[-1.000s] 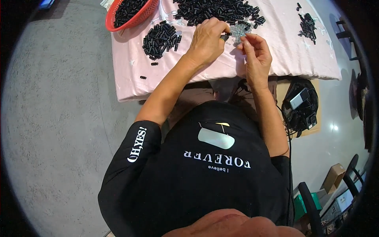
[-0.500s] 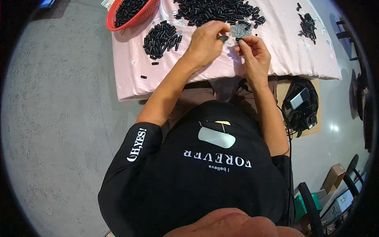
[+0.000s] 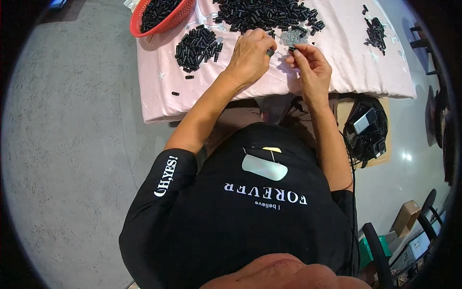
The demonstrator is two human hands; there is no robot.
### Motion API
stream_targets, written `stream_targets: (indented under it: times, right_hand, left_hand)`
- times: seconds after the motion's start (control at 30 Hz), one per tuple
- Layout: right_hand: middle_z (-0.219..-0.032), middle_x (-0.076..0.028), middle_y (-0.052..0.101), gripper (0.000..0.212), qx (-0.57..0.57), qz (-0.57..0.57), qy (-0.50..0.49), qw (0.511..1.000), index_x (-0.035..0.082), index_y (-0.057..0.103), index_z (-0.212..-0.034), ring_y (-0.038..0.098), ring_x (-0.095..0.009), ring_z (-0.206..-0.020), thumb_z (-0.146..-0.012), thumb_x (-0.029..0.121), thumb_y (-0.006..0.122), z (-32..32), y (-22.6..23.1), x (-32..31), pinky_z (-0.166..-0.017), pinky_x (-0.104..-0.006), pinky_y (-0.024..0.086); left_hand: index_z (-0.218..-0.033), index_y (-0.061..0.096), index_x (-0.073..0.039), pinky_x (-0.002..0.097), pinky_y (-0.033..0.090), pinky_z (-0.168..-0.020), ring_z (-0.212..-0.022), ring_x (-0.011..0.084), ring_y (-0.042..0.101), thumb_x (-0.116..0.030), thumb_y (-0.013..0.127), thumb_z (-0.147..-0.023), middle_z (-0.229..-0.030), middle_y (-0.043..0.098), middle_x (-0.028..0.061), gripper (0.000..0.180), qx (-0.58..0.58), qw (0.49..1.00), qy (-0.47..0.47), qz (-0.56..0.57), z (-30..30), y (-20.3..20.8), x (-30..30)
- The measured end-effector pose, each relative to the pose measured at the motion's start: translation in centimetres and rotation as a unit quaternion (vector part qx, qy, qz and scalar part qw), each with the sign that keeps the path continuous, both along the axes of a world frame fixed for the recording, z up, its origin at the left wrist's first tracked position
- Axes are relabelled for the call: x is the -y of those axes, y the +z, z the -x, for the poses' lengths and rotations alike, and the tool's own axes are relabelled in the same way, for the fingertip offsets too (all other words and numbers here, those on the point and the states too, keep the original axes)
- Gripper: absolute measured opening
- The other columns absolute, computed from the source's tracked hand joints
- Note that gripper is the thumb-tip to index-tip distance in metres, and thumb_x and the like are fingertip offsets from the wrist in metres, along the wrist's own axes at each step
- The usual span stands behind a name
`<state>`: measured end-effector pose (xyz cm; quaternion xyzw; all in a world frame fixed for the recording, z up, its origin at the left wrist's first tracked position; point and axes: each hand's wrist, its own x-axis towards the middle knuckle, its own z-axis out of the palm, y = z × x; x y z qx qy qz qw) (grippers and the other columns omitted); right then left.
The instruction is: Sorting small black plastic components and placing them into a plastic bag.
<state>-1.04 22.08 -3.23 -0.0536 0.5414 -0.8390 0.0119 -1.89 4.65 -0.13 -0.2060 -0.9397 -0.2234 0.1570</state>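
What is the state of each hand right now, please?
Left hand: fingers curled; whether it holds anything cannot be told.
Right hand: closed, thumb and finger pinching a small black piece.

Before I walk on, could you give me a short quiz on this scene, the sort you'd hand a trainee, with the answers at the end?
1. Multiple choice: what colour is the basket at the table's far left?
a) green
b) red
c) white

2. True or false: the right hand holds a small black part at its fingertips.

3. Fill the gap: just beyond the right hand's fingertips lies a heap of small ____ pieces.

Key:
1. b
2. True
3. clear
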Motion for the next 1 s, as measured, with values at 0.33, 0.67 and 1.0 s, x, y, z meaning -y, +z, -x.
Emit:
stream_targets:
  times: [0.33, 0.67, 1.0]
  right_hand:
    - [-0.093, -0.009, 0.067, 0.015, 0.002, 0.003, 0.01, 1.0, -0.004, 0.062, -0.109, 0.063, -0.01, -0.078, -0.096, 0.003, 0.057, 0.2, -0.1, -0.1, -0.072, -0.0214, 0.05]
    - [-0.091, -0.006, 0.066, 0.014, -0.005, 0.001, 0.034, 0.999, -0.003, 0.062, -0.109, 0.063, -0.009, -0.077, -0.097, 0.003, 0.056, 0.3, -0.2, -0.3, -0.07, -0.0209, 0.05]
    - [-0.089, -0.005, 0.065, 0.015, -0.001, -0.011, 0.06, 0.998, -0.003, 0.062, -0.109, 0.06, -0.008, -0.077, -0.097, 0.003, 0.057, 0.3, -0.1, -0.4, -0.069, -0.0204, 0.048]
  left_hand:
    - [-0.095, 0.06, -0.003, 0.0404, 0.049, -0.075, -0.082, 0.0344, 0.061, 0.006, 0.052, -0.075, -0.087, 0.062, 0.0151, 0.023, 0.045, 0.996, 0.017, -0.073, -0.8, 1.0, -0.2]
    - [-0.098, 0.06, -0.001, 0.034, 0.052, -0.071, -0.079, 0.0251, 0.067, 0.005, 0.054, -0.078, -0.085, 0.066, 0.0146, 0.021, 0.066, 0.981, -0.018, -0.183, -1.3, 2.5, -1.8]
    - [-0.096, 0.062, -0.001, 0.0321, 0.052, -0.07, -0.076, 0.0229, 0.067, -0.001, 0.063, -0.083, -0.082, 0.067, 0.0132, 0.013, 0.059, 0.983, -0.034, -0.171, -1.2, 2.5, -1.9]
